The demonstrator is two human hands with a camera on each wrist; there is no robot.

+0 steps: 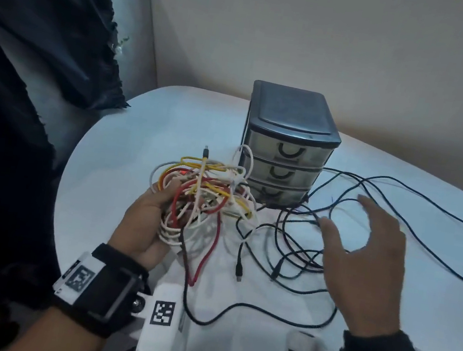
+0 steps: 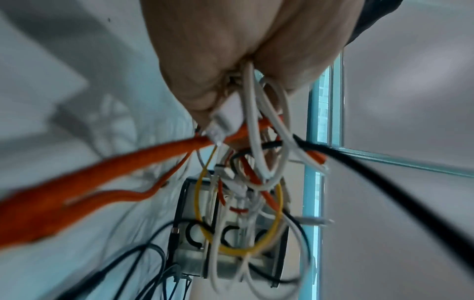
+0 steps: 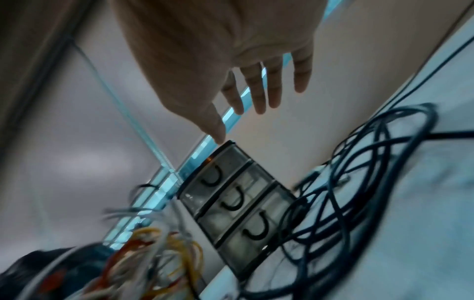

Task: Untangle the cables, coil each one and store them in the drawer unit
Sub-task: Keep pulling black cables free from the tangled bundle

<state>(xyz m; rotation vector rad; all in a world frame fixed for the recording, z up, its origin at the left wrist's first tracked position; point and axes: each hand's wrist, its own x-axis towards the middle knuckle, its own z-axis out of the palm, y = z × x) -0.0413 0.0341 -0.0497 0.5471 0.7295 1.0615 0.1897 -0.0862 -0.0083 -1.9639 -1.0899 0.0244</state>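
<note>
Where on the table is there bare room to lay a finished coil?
Free: the table left of the drawer unit, behind the tangled bundle gripped by the left hand; also the near edge right of the right hand. Crowded: black cables sprawl in front and right of the unit, under the open right hand.

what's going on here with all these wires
A person is sorting tangled cables on a white table. The left hand grips a knot of red, yellow and white cables, lifted in front of the closed drawer unit. The right hand, fingers spread, hovers over loose black cables on the table.
</note>
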